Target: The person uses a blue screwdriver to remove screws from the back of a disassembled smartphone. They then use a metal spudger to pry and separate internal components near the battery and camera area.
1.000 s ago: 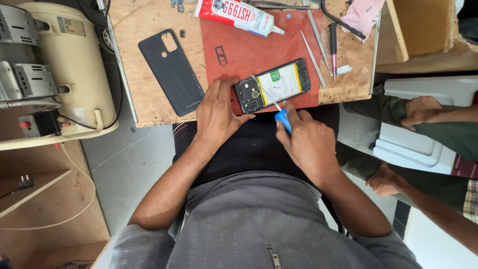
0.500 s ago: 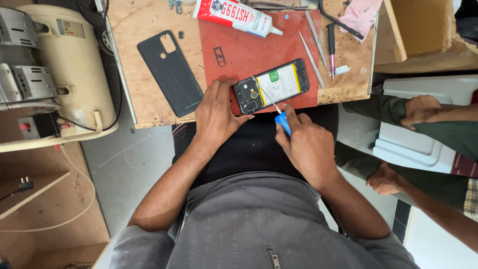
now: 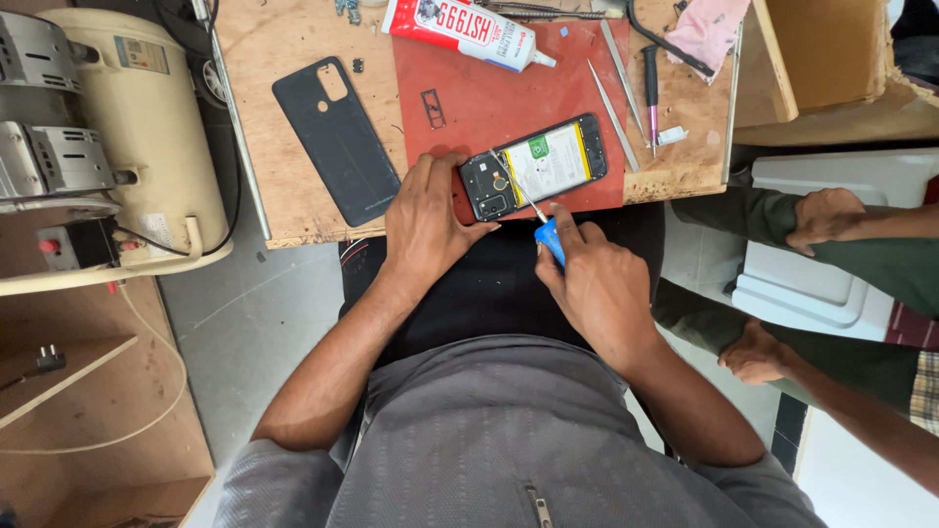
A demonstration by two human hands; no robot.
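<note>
Opened phone [image 3: 533, 166] lies on red mat [image 3: 489, 108] at near edge of counter [image 3: 284, 39]. Left hand [image 3: 425, 220] clamps phone's left end, fingers overhanging counter edge. Right hand [image 3: 597, 284] grips blue-handled screwdriver [image 3: 538, 220] – tip on phone's board. Left of mat: black back cover [image 3: 337, 137], bare wood around it. Far side – glue tube [image 3: 469, 29]; tweezers [image 3: 616, 93] right of phone.

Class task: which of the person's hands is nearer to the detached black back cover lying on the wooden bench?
Left. The left hand rests just right of the back cover; the right hand is farther right, holding a blue screwdriver.
</note>
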